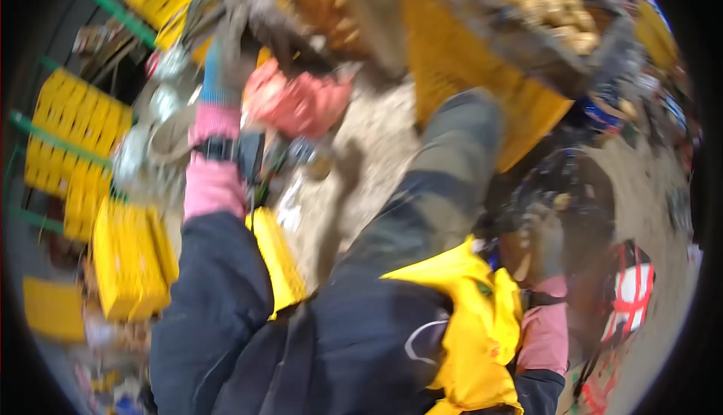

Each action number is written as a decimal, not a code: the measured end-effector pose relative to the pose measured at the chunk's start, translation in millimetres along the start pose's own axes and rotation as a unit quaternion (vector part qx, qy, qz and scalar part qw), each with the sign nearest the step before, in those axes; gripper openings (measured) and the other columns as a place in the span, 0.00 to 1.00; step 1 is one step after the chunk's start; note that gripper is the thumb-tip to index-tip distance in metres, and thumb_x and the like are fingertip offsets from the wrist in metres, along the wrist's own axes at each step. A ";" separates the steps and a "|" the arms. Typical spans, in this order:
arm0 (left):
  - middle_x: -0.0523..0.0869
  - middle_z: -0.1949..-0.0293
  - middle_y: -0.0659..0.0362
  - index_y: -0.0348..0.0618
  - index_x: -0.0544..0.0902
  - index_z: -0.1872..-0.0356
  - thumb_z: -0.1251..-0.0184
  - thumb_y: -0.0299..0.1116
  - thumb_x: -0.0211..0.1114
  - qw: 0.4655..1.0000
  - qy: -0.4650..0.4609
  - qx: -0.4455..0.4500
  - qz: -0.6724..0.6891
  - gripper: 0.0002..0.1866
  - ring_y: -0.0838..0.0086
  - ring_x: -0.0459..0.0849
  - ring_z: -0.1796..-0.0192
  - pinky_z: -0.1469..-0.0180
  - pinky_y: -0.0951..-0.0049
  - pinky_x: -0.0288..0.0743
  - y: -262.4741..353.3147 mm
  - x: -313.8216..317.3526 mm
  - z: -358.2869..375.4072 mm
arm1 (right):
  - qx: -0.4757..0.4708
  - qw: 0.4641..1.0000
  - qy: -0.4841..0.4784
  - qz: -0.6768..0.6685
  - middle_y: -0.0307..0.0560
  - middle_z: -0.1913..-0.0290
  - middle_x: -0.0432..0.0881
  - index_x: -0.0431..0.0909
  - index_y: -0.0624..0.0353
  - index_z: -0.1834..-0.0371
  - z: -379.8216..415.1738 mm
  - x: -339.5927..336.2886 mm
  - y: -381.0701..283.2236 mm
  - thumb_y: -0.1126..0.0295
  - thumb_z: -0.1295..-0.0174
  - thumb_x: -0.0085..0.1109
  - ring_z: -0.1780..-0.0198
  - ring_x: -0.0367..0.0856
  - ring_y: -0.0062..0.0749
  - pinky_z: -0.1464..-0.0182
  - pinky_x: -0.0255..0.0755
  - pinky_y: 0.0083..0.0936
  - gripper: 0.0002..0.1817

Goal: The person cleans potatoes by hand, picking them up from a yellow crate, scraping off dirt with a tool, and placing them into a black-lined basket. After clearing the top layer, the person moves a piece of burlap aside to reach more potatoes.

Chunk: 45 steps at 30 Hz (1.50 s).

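Observation:
My left hand (pixel 252 27), in a dirty grey glove with a blue cuff, reaches to the upper left. It is smeared by motion, and what its fingers hold does not show. Just below and beside it is a pinkish-red plastic bag (pixel 297 99). My right hand (pixel 544 242), also gloved and blurred, is low on the right, over a shiny black plastic bag (pixel 561 181). Yellow plastic (pixel 482 324) hangs in front of my dark jacket, near the right wrist. A camouflage trouser leg (pixel 444 159) stretches forward between the two arms.
Potato-like produce fills a container (pixel 587 76) at the upper right, beside a yellow panel (pixel 452 61). More lies in a heap (pixel 324 1) at the top. Yellow crates (pixel 128 260) and green bars (pixel 68 144) line the left. A red, white and black bag (pixel 631 291) lies at right.

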<state>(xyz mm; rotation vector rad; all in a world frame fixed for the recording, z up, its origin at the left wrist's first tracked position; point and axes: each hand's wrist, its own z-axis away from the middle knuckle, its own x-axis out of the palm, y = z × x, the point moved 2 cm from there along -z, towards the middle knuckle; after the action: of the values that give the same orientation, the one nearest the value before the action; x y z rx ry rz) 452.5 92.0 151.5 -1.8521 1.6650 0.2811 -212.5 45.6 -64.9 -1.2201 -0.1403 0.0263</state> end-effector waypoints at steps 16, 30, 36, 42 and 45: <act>0.86 0.60 0.39 0.43 0.82 0.49 0.24 0.40 0.55 0.937 -0.189 -0.220 0.195 0.15 0.44 0.87 0.59 0.58 0.49 0.79 15.0 264.4 77.6 | 0.039 0.989 0.126 -0.068 0.41 0.69 0.80 0.73 0.62 0.41 11.7 -45.0 11.2 0.76 0.33 0.56 0.79 0.76 0.25 0.80 0.72 0.21 0.17; 0.88 0.48 0.49 0.36 0.80 0.41 0.30 0.36 0.62 0.842 0.204 0.364 0.342 0.20 0.62 0.86 0.48 0.46 0.67 0.80 178.6 58.4 -452.1 | 0.078 0.984 0.126 -0.097 0.45 0.63 0.85 0.74 0.61 0.40 -58.9 -28.0 9.5 0.76 0.32 0.58 0.78 0.80 0.28 0.79 0.75 0.23 0.17; 0.86 0.47 0.44 0.44 0.79 0.39 0.31 0.44 0.63 0.759 -0.359 0.248 0.484 0.24 0.48 0.85 0.47 0.46 0.54 0.80 305.0 305.1 -446.4 | 0.053 0.990 0.117 -0.060 0.44 0.61 0.82 0.71 0.62 0.38 -72.1 -15.5 -16.0 0.76 0.31 0.58 0.76 0.78 0.25 0.78 0.74 0.20 0.19; 0.87 0.53 0.41 0.43 0.79 0.46 0.29 0.51 0.62 0.870 -0.360 0.314 0.123 0.22 0.46 0.88 0.51 0.50 0.48 0.81 346.7 281.5 -373.8 | 0.065 0.990 0.100 -0.073 0.41 0.63 0.79 0.72 0.66 0.36 -71.5 -7.0 -37.4 0.73 0.31 0.62 0.73 0.76 0.20 0.76 0.73 0.17 0.22; 0.88 0.59 0.42 0.43 0.80 0.53 0.28 0.49 0.61 0.882 -0.345 0.297 0.123 0.19 0.46 0.89 0.55 0.54 0.47 0.82 344.3 288.4 -372.8 | 0.070 0.990 0.078 -0.092 0.40 0.62 0.80 0.72 0.65 0.36 -76.2 -7.3 -36.3 0.74 0.32 0.62 0.73 0.78 0.21 0.76 0.73 0.17 0.22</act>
<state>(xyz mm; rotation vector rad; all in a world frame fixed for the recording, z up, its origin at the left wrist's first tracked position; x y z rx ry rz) 85.4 -360.9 181.6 -0.9207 1.2685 0.4190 -212.5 -38.7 -57.1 -1.0602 -0.1124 -0.2166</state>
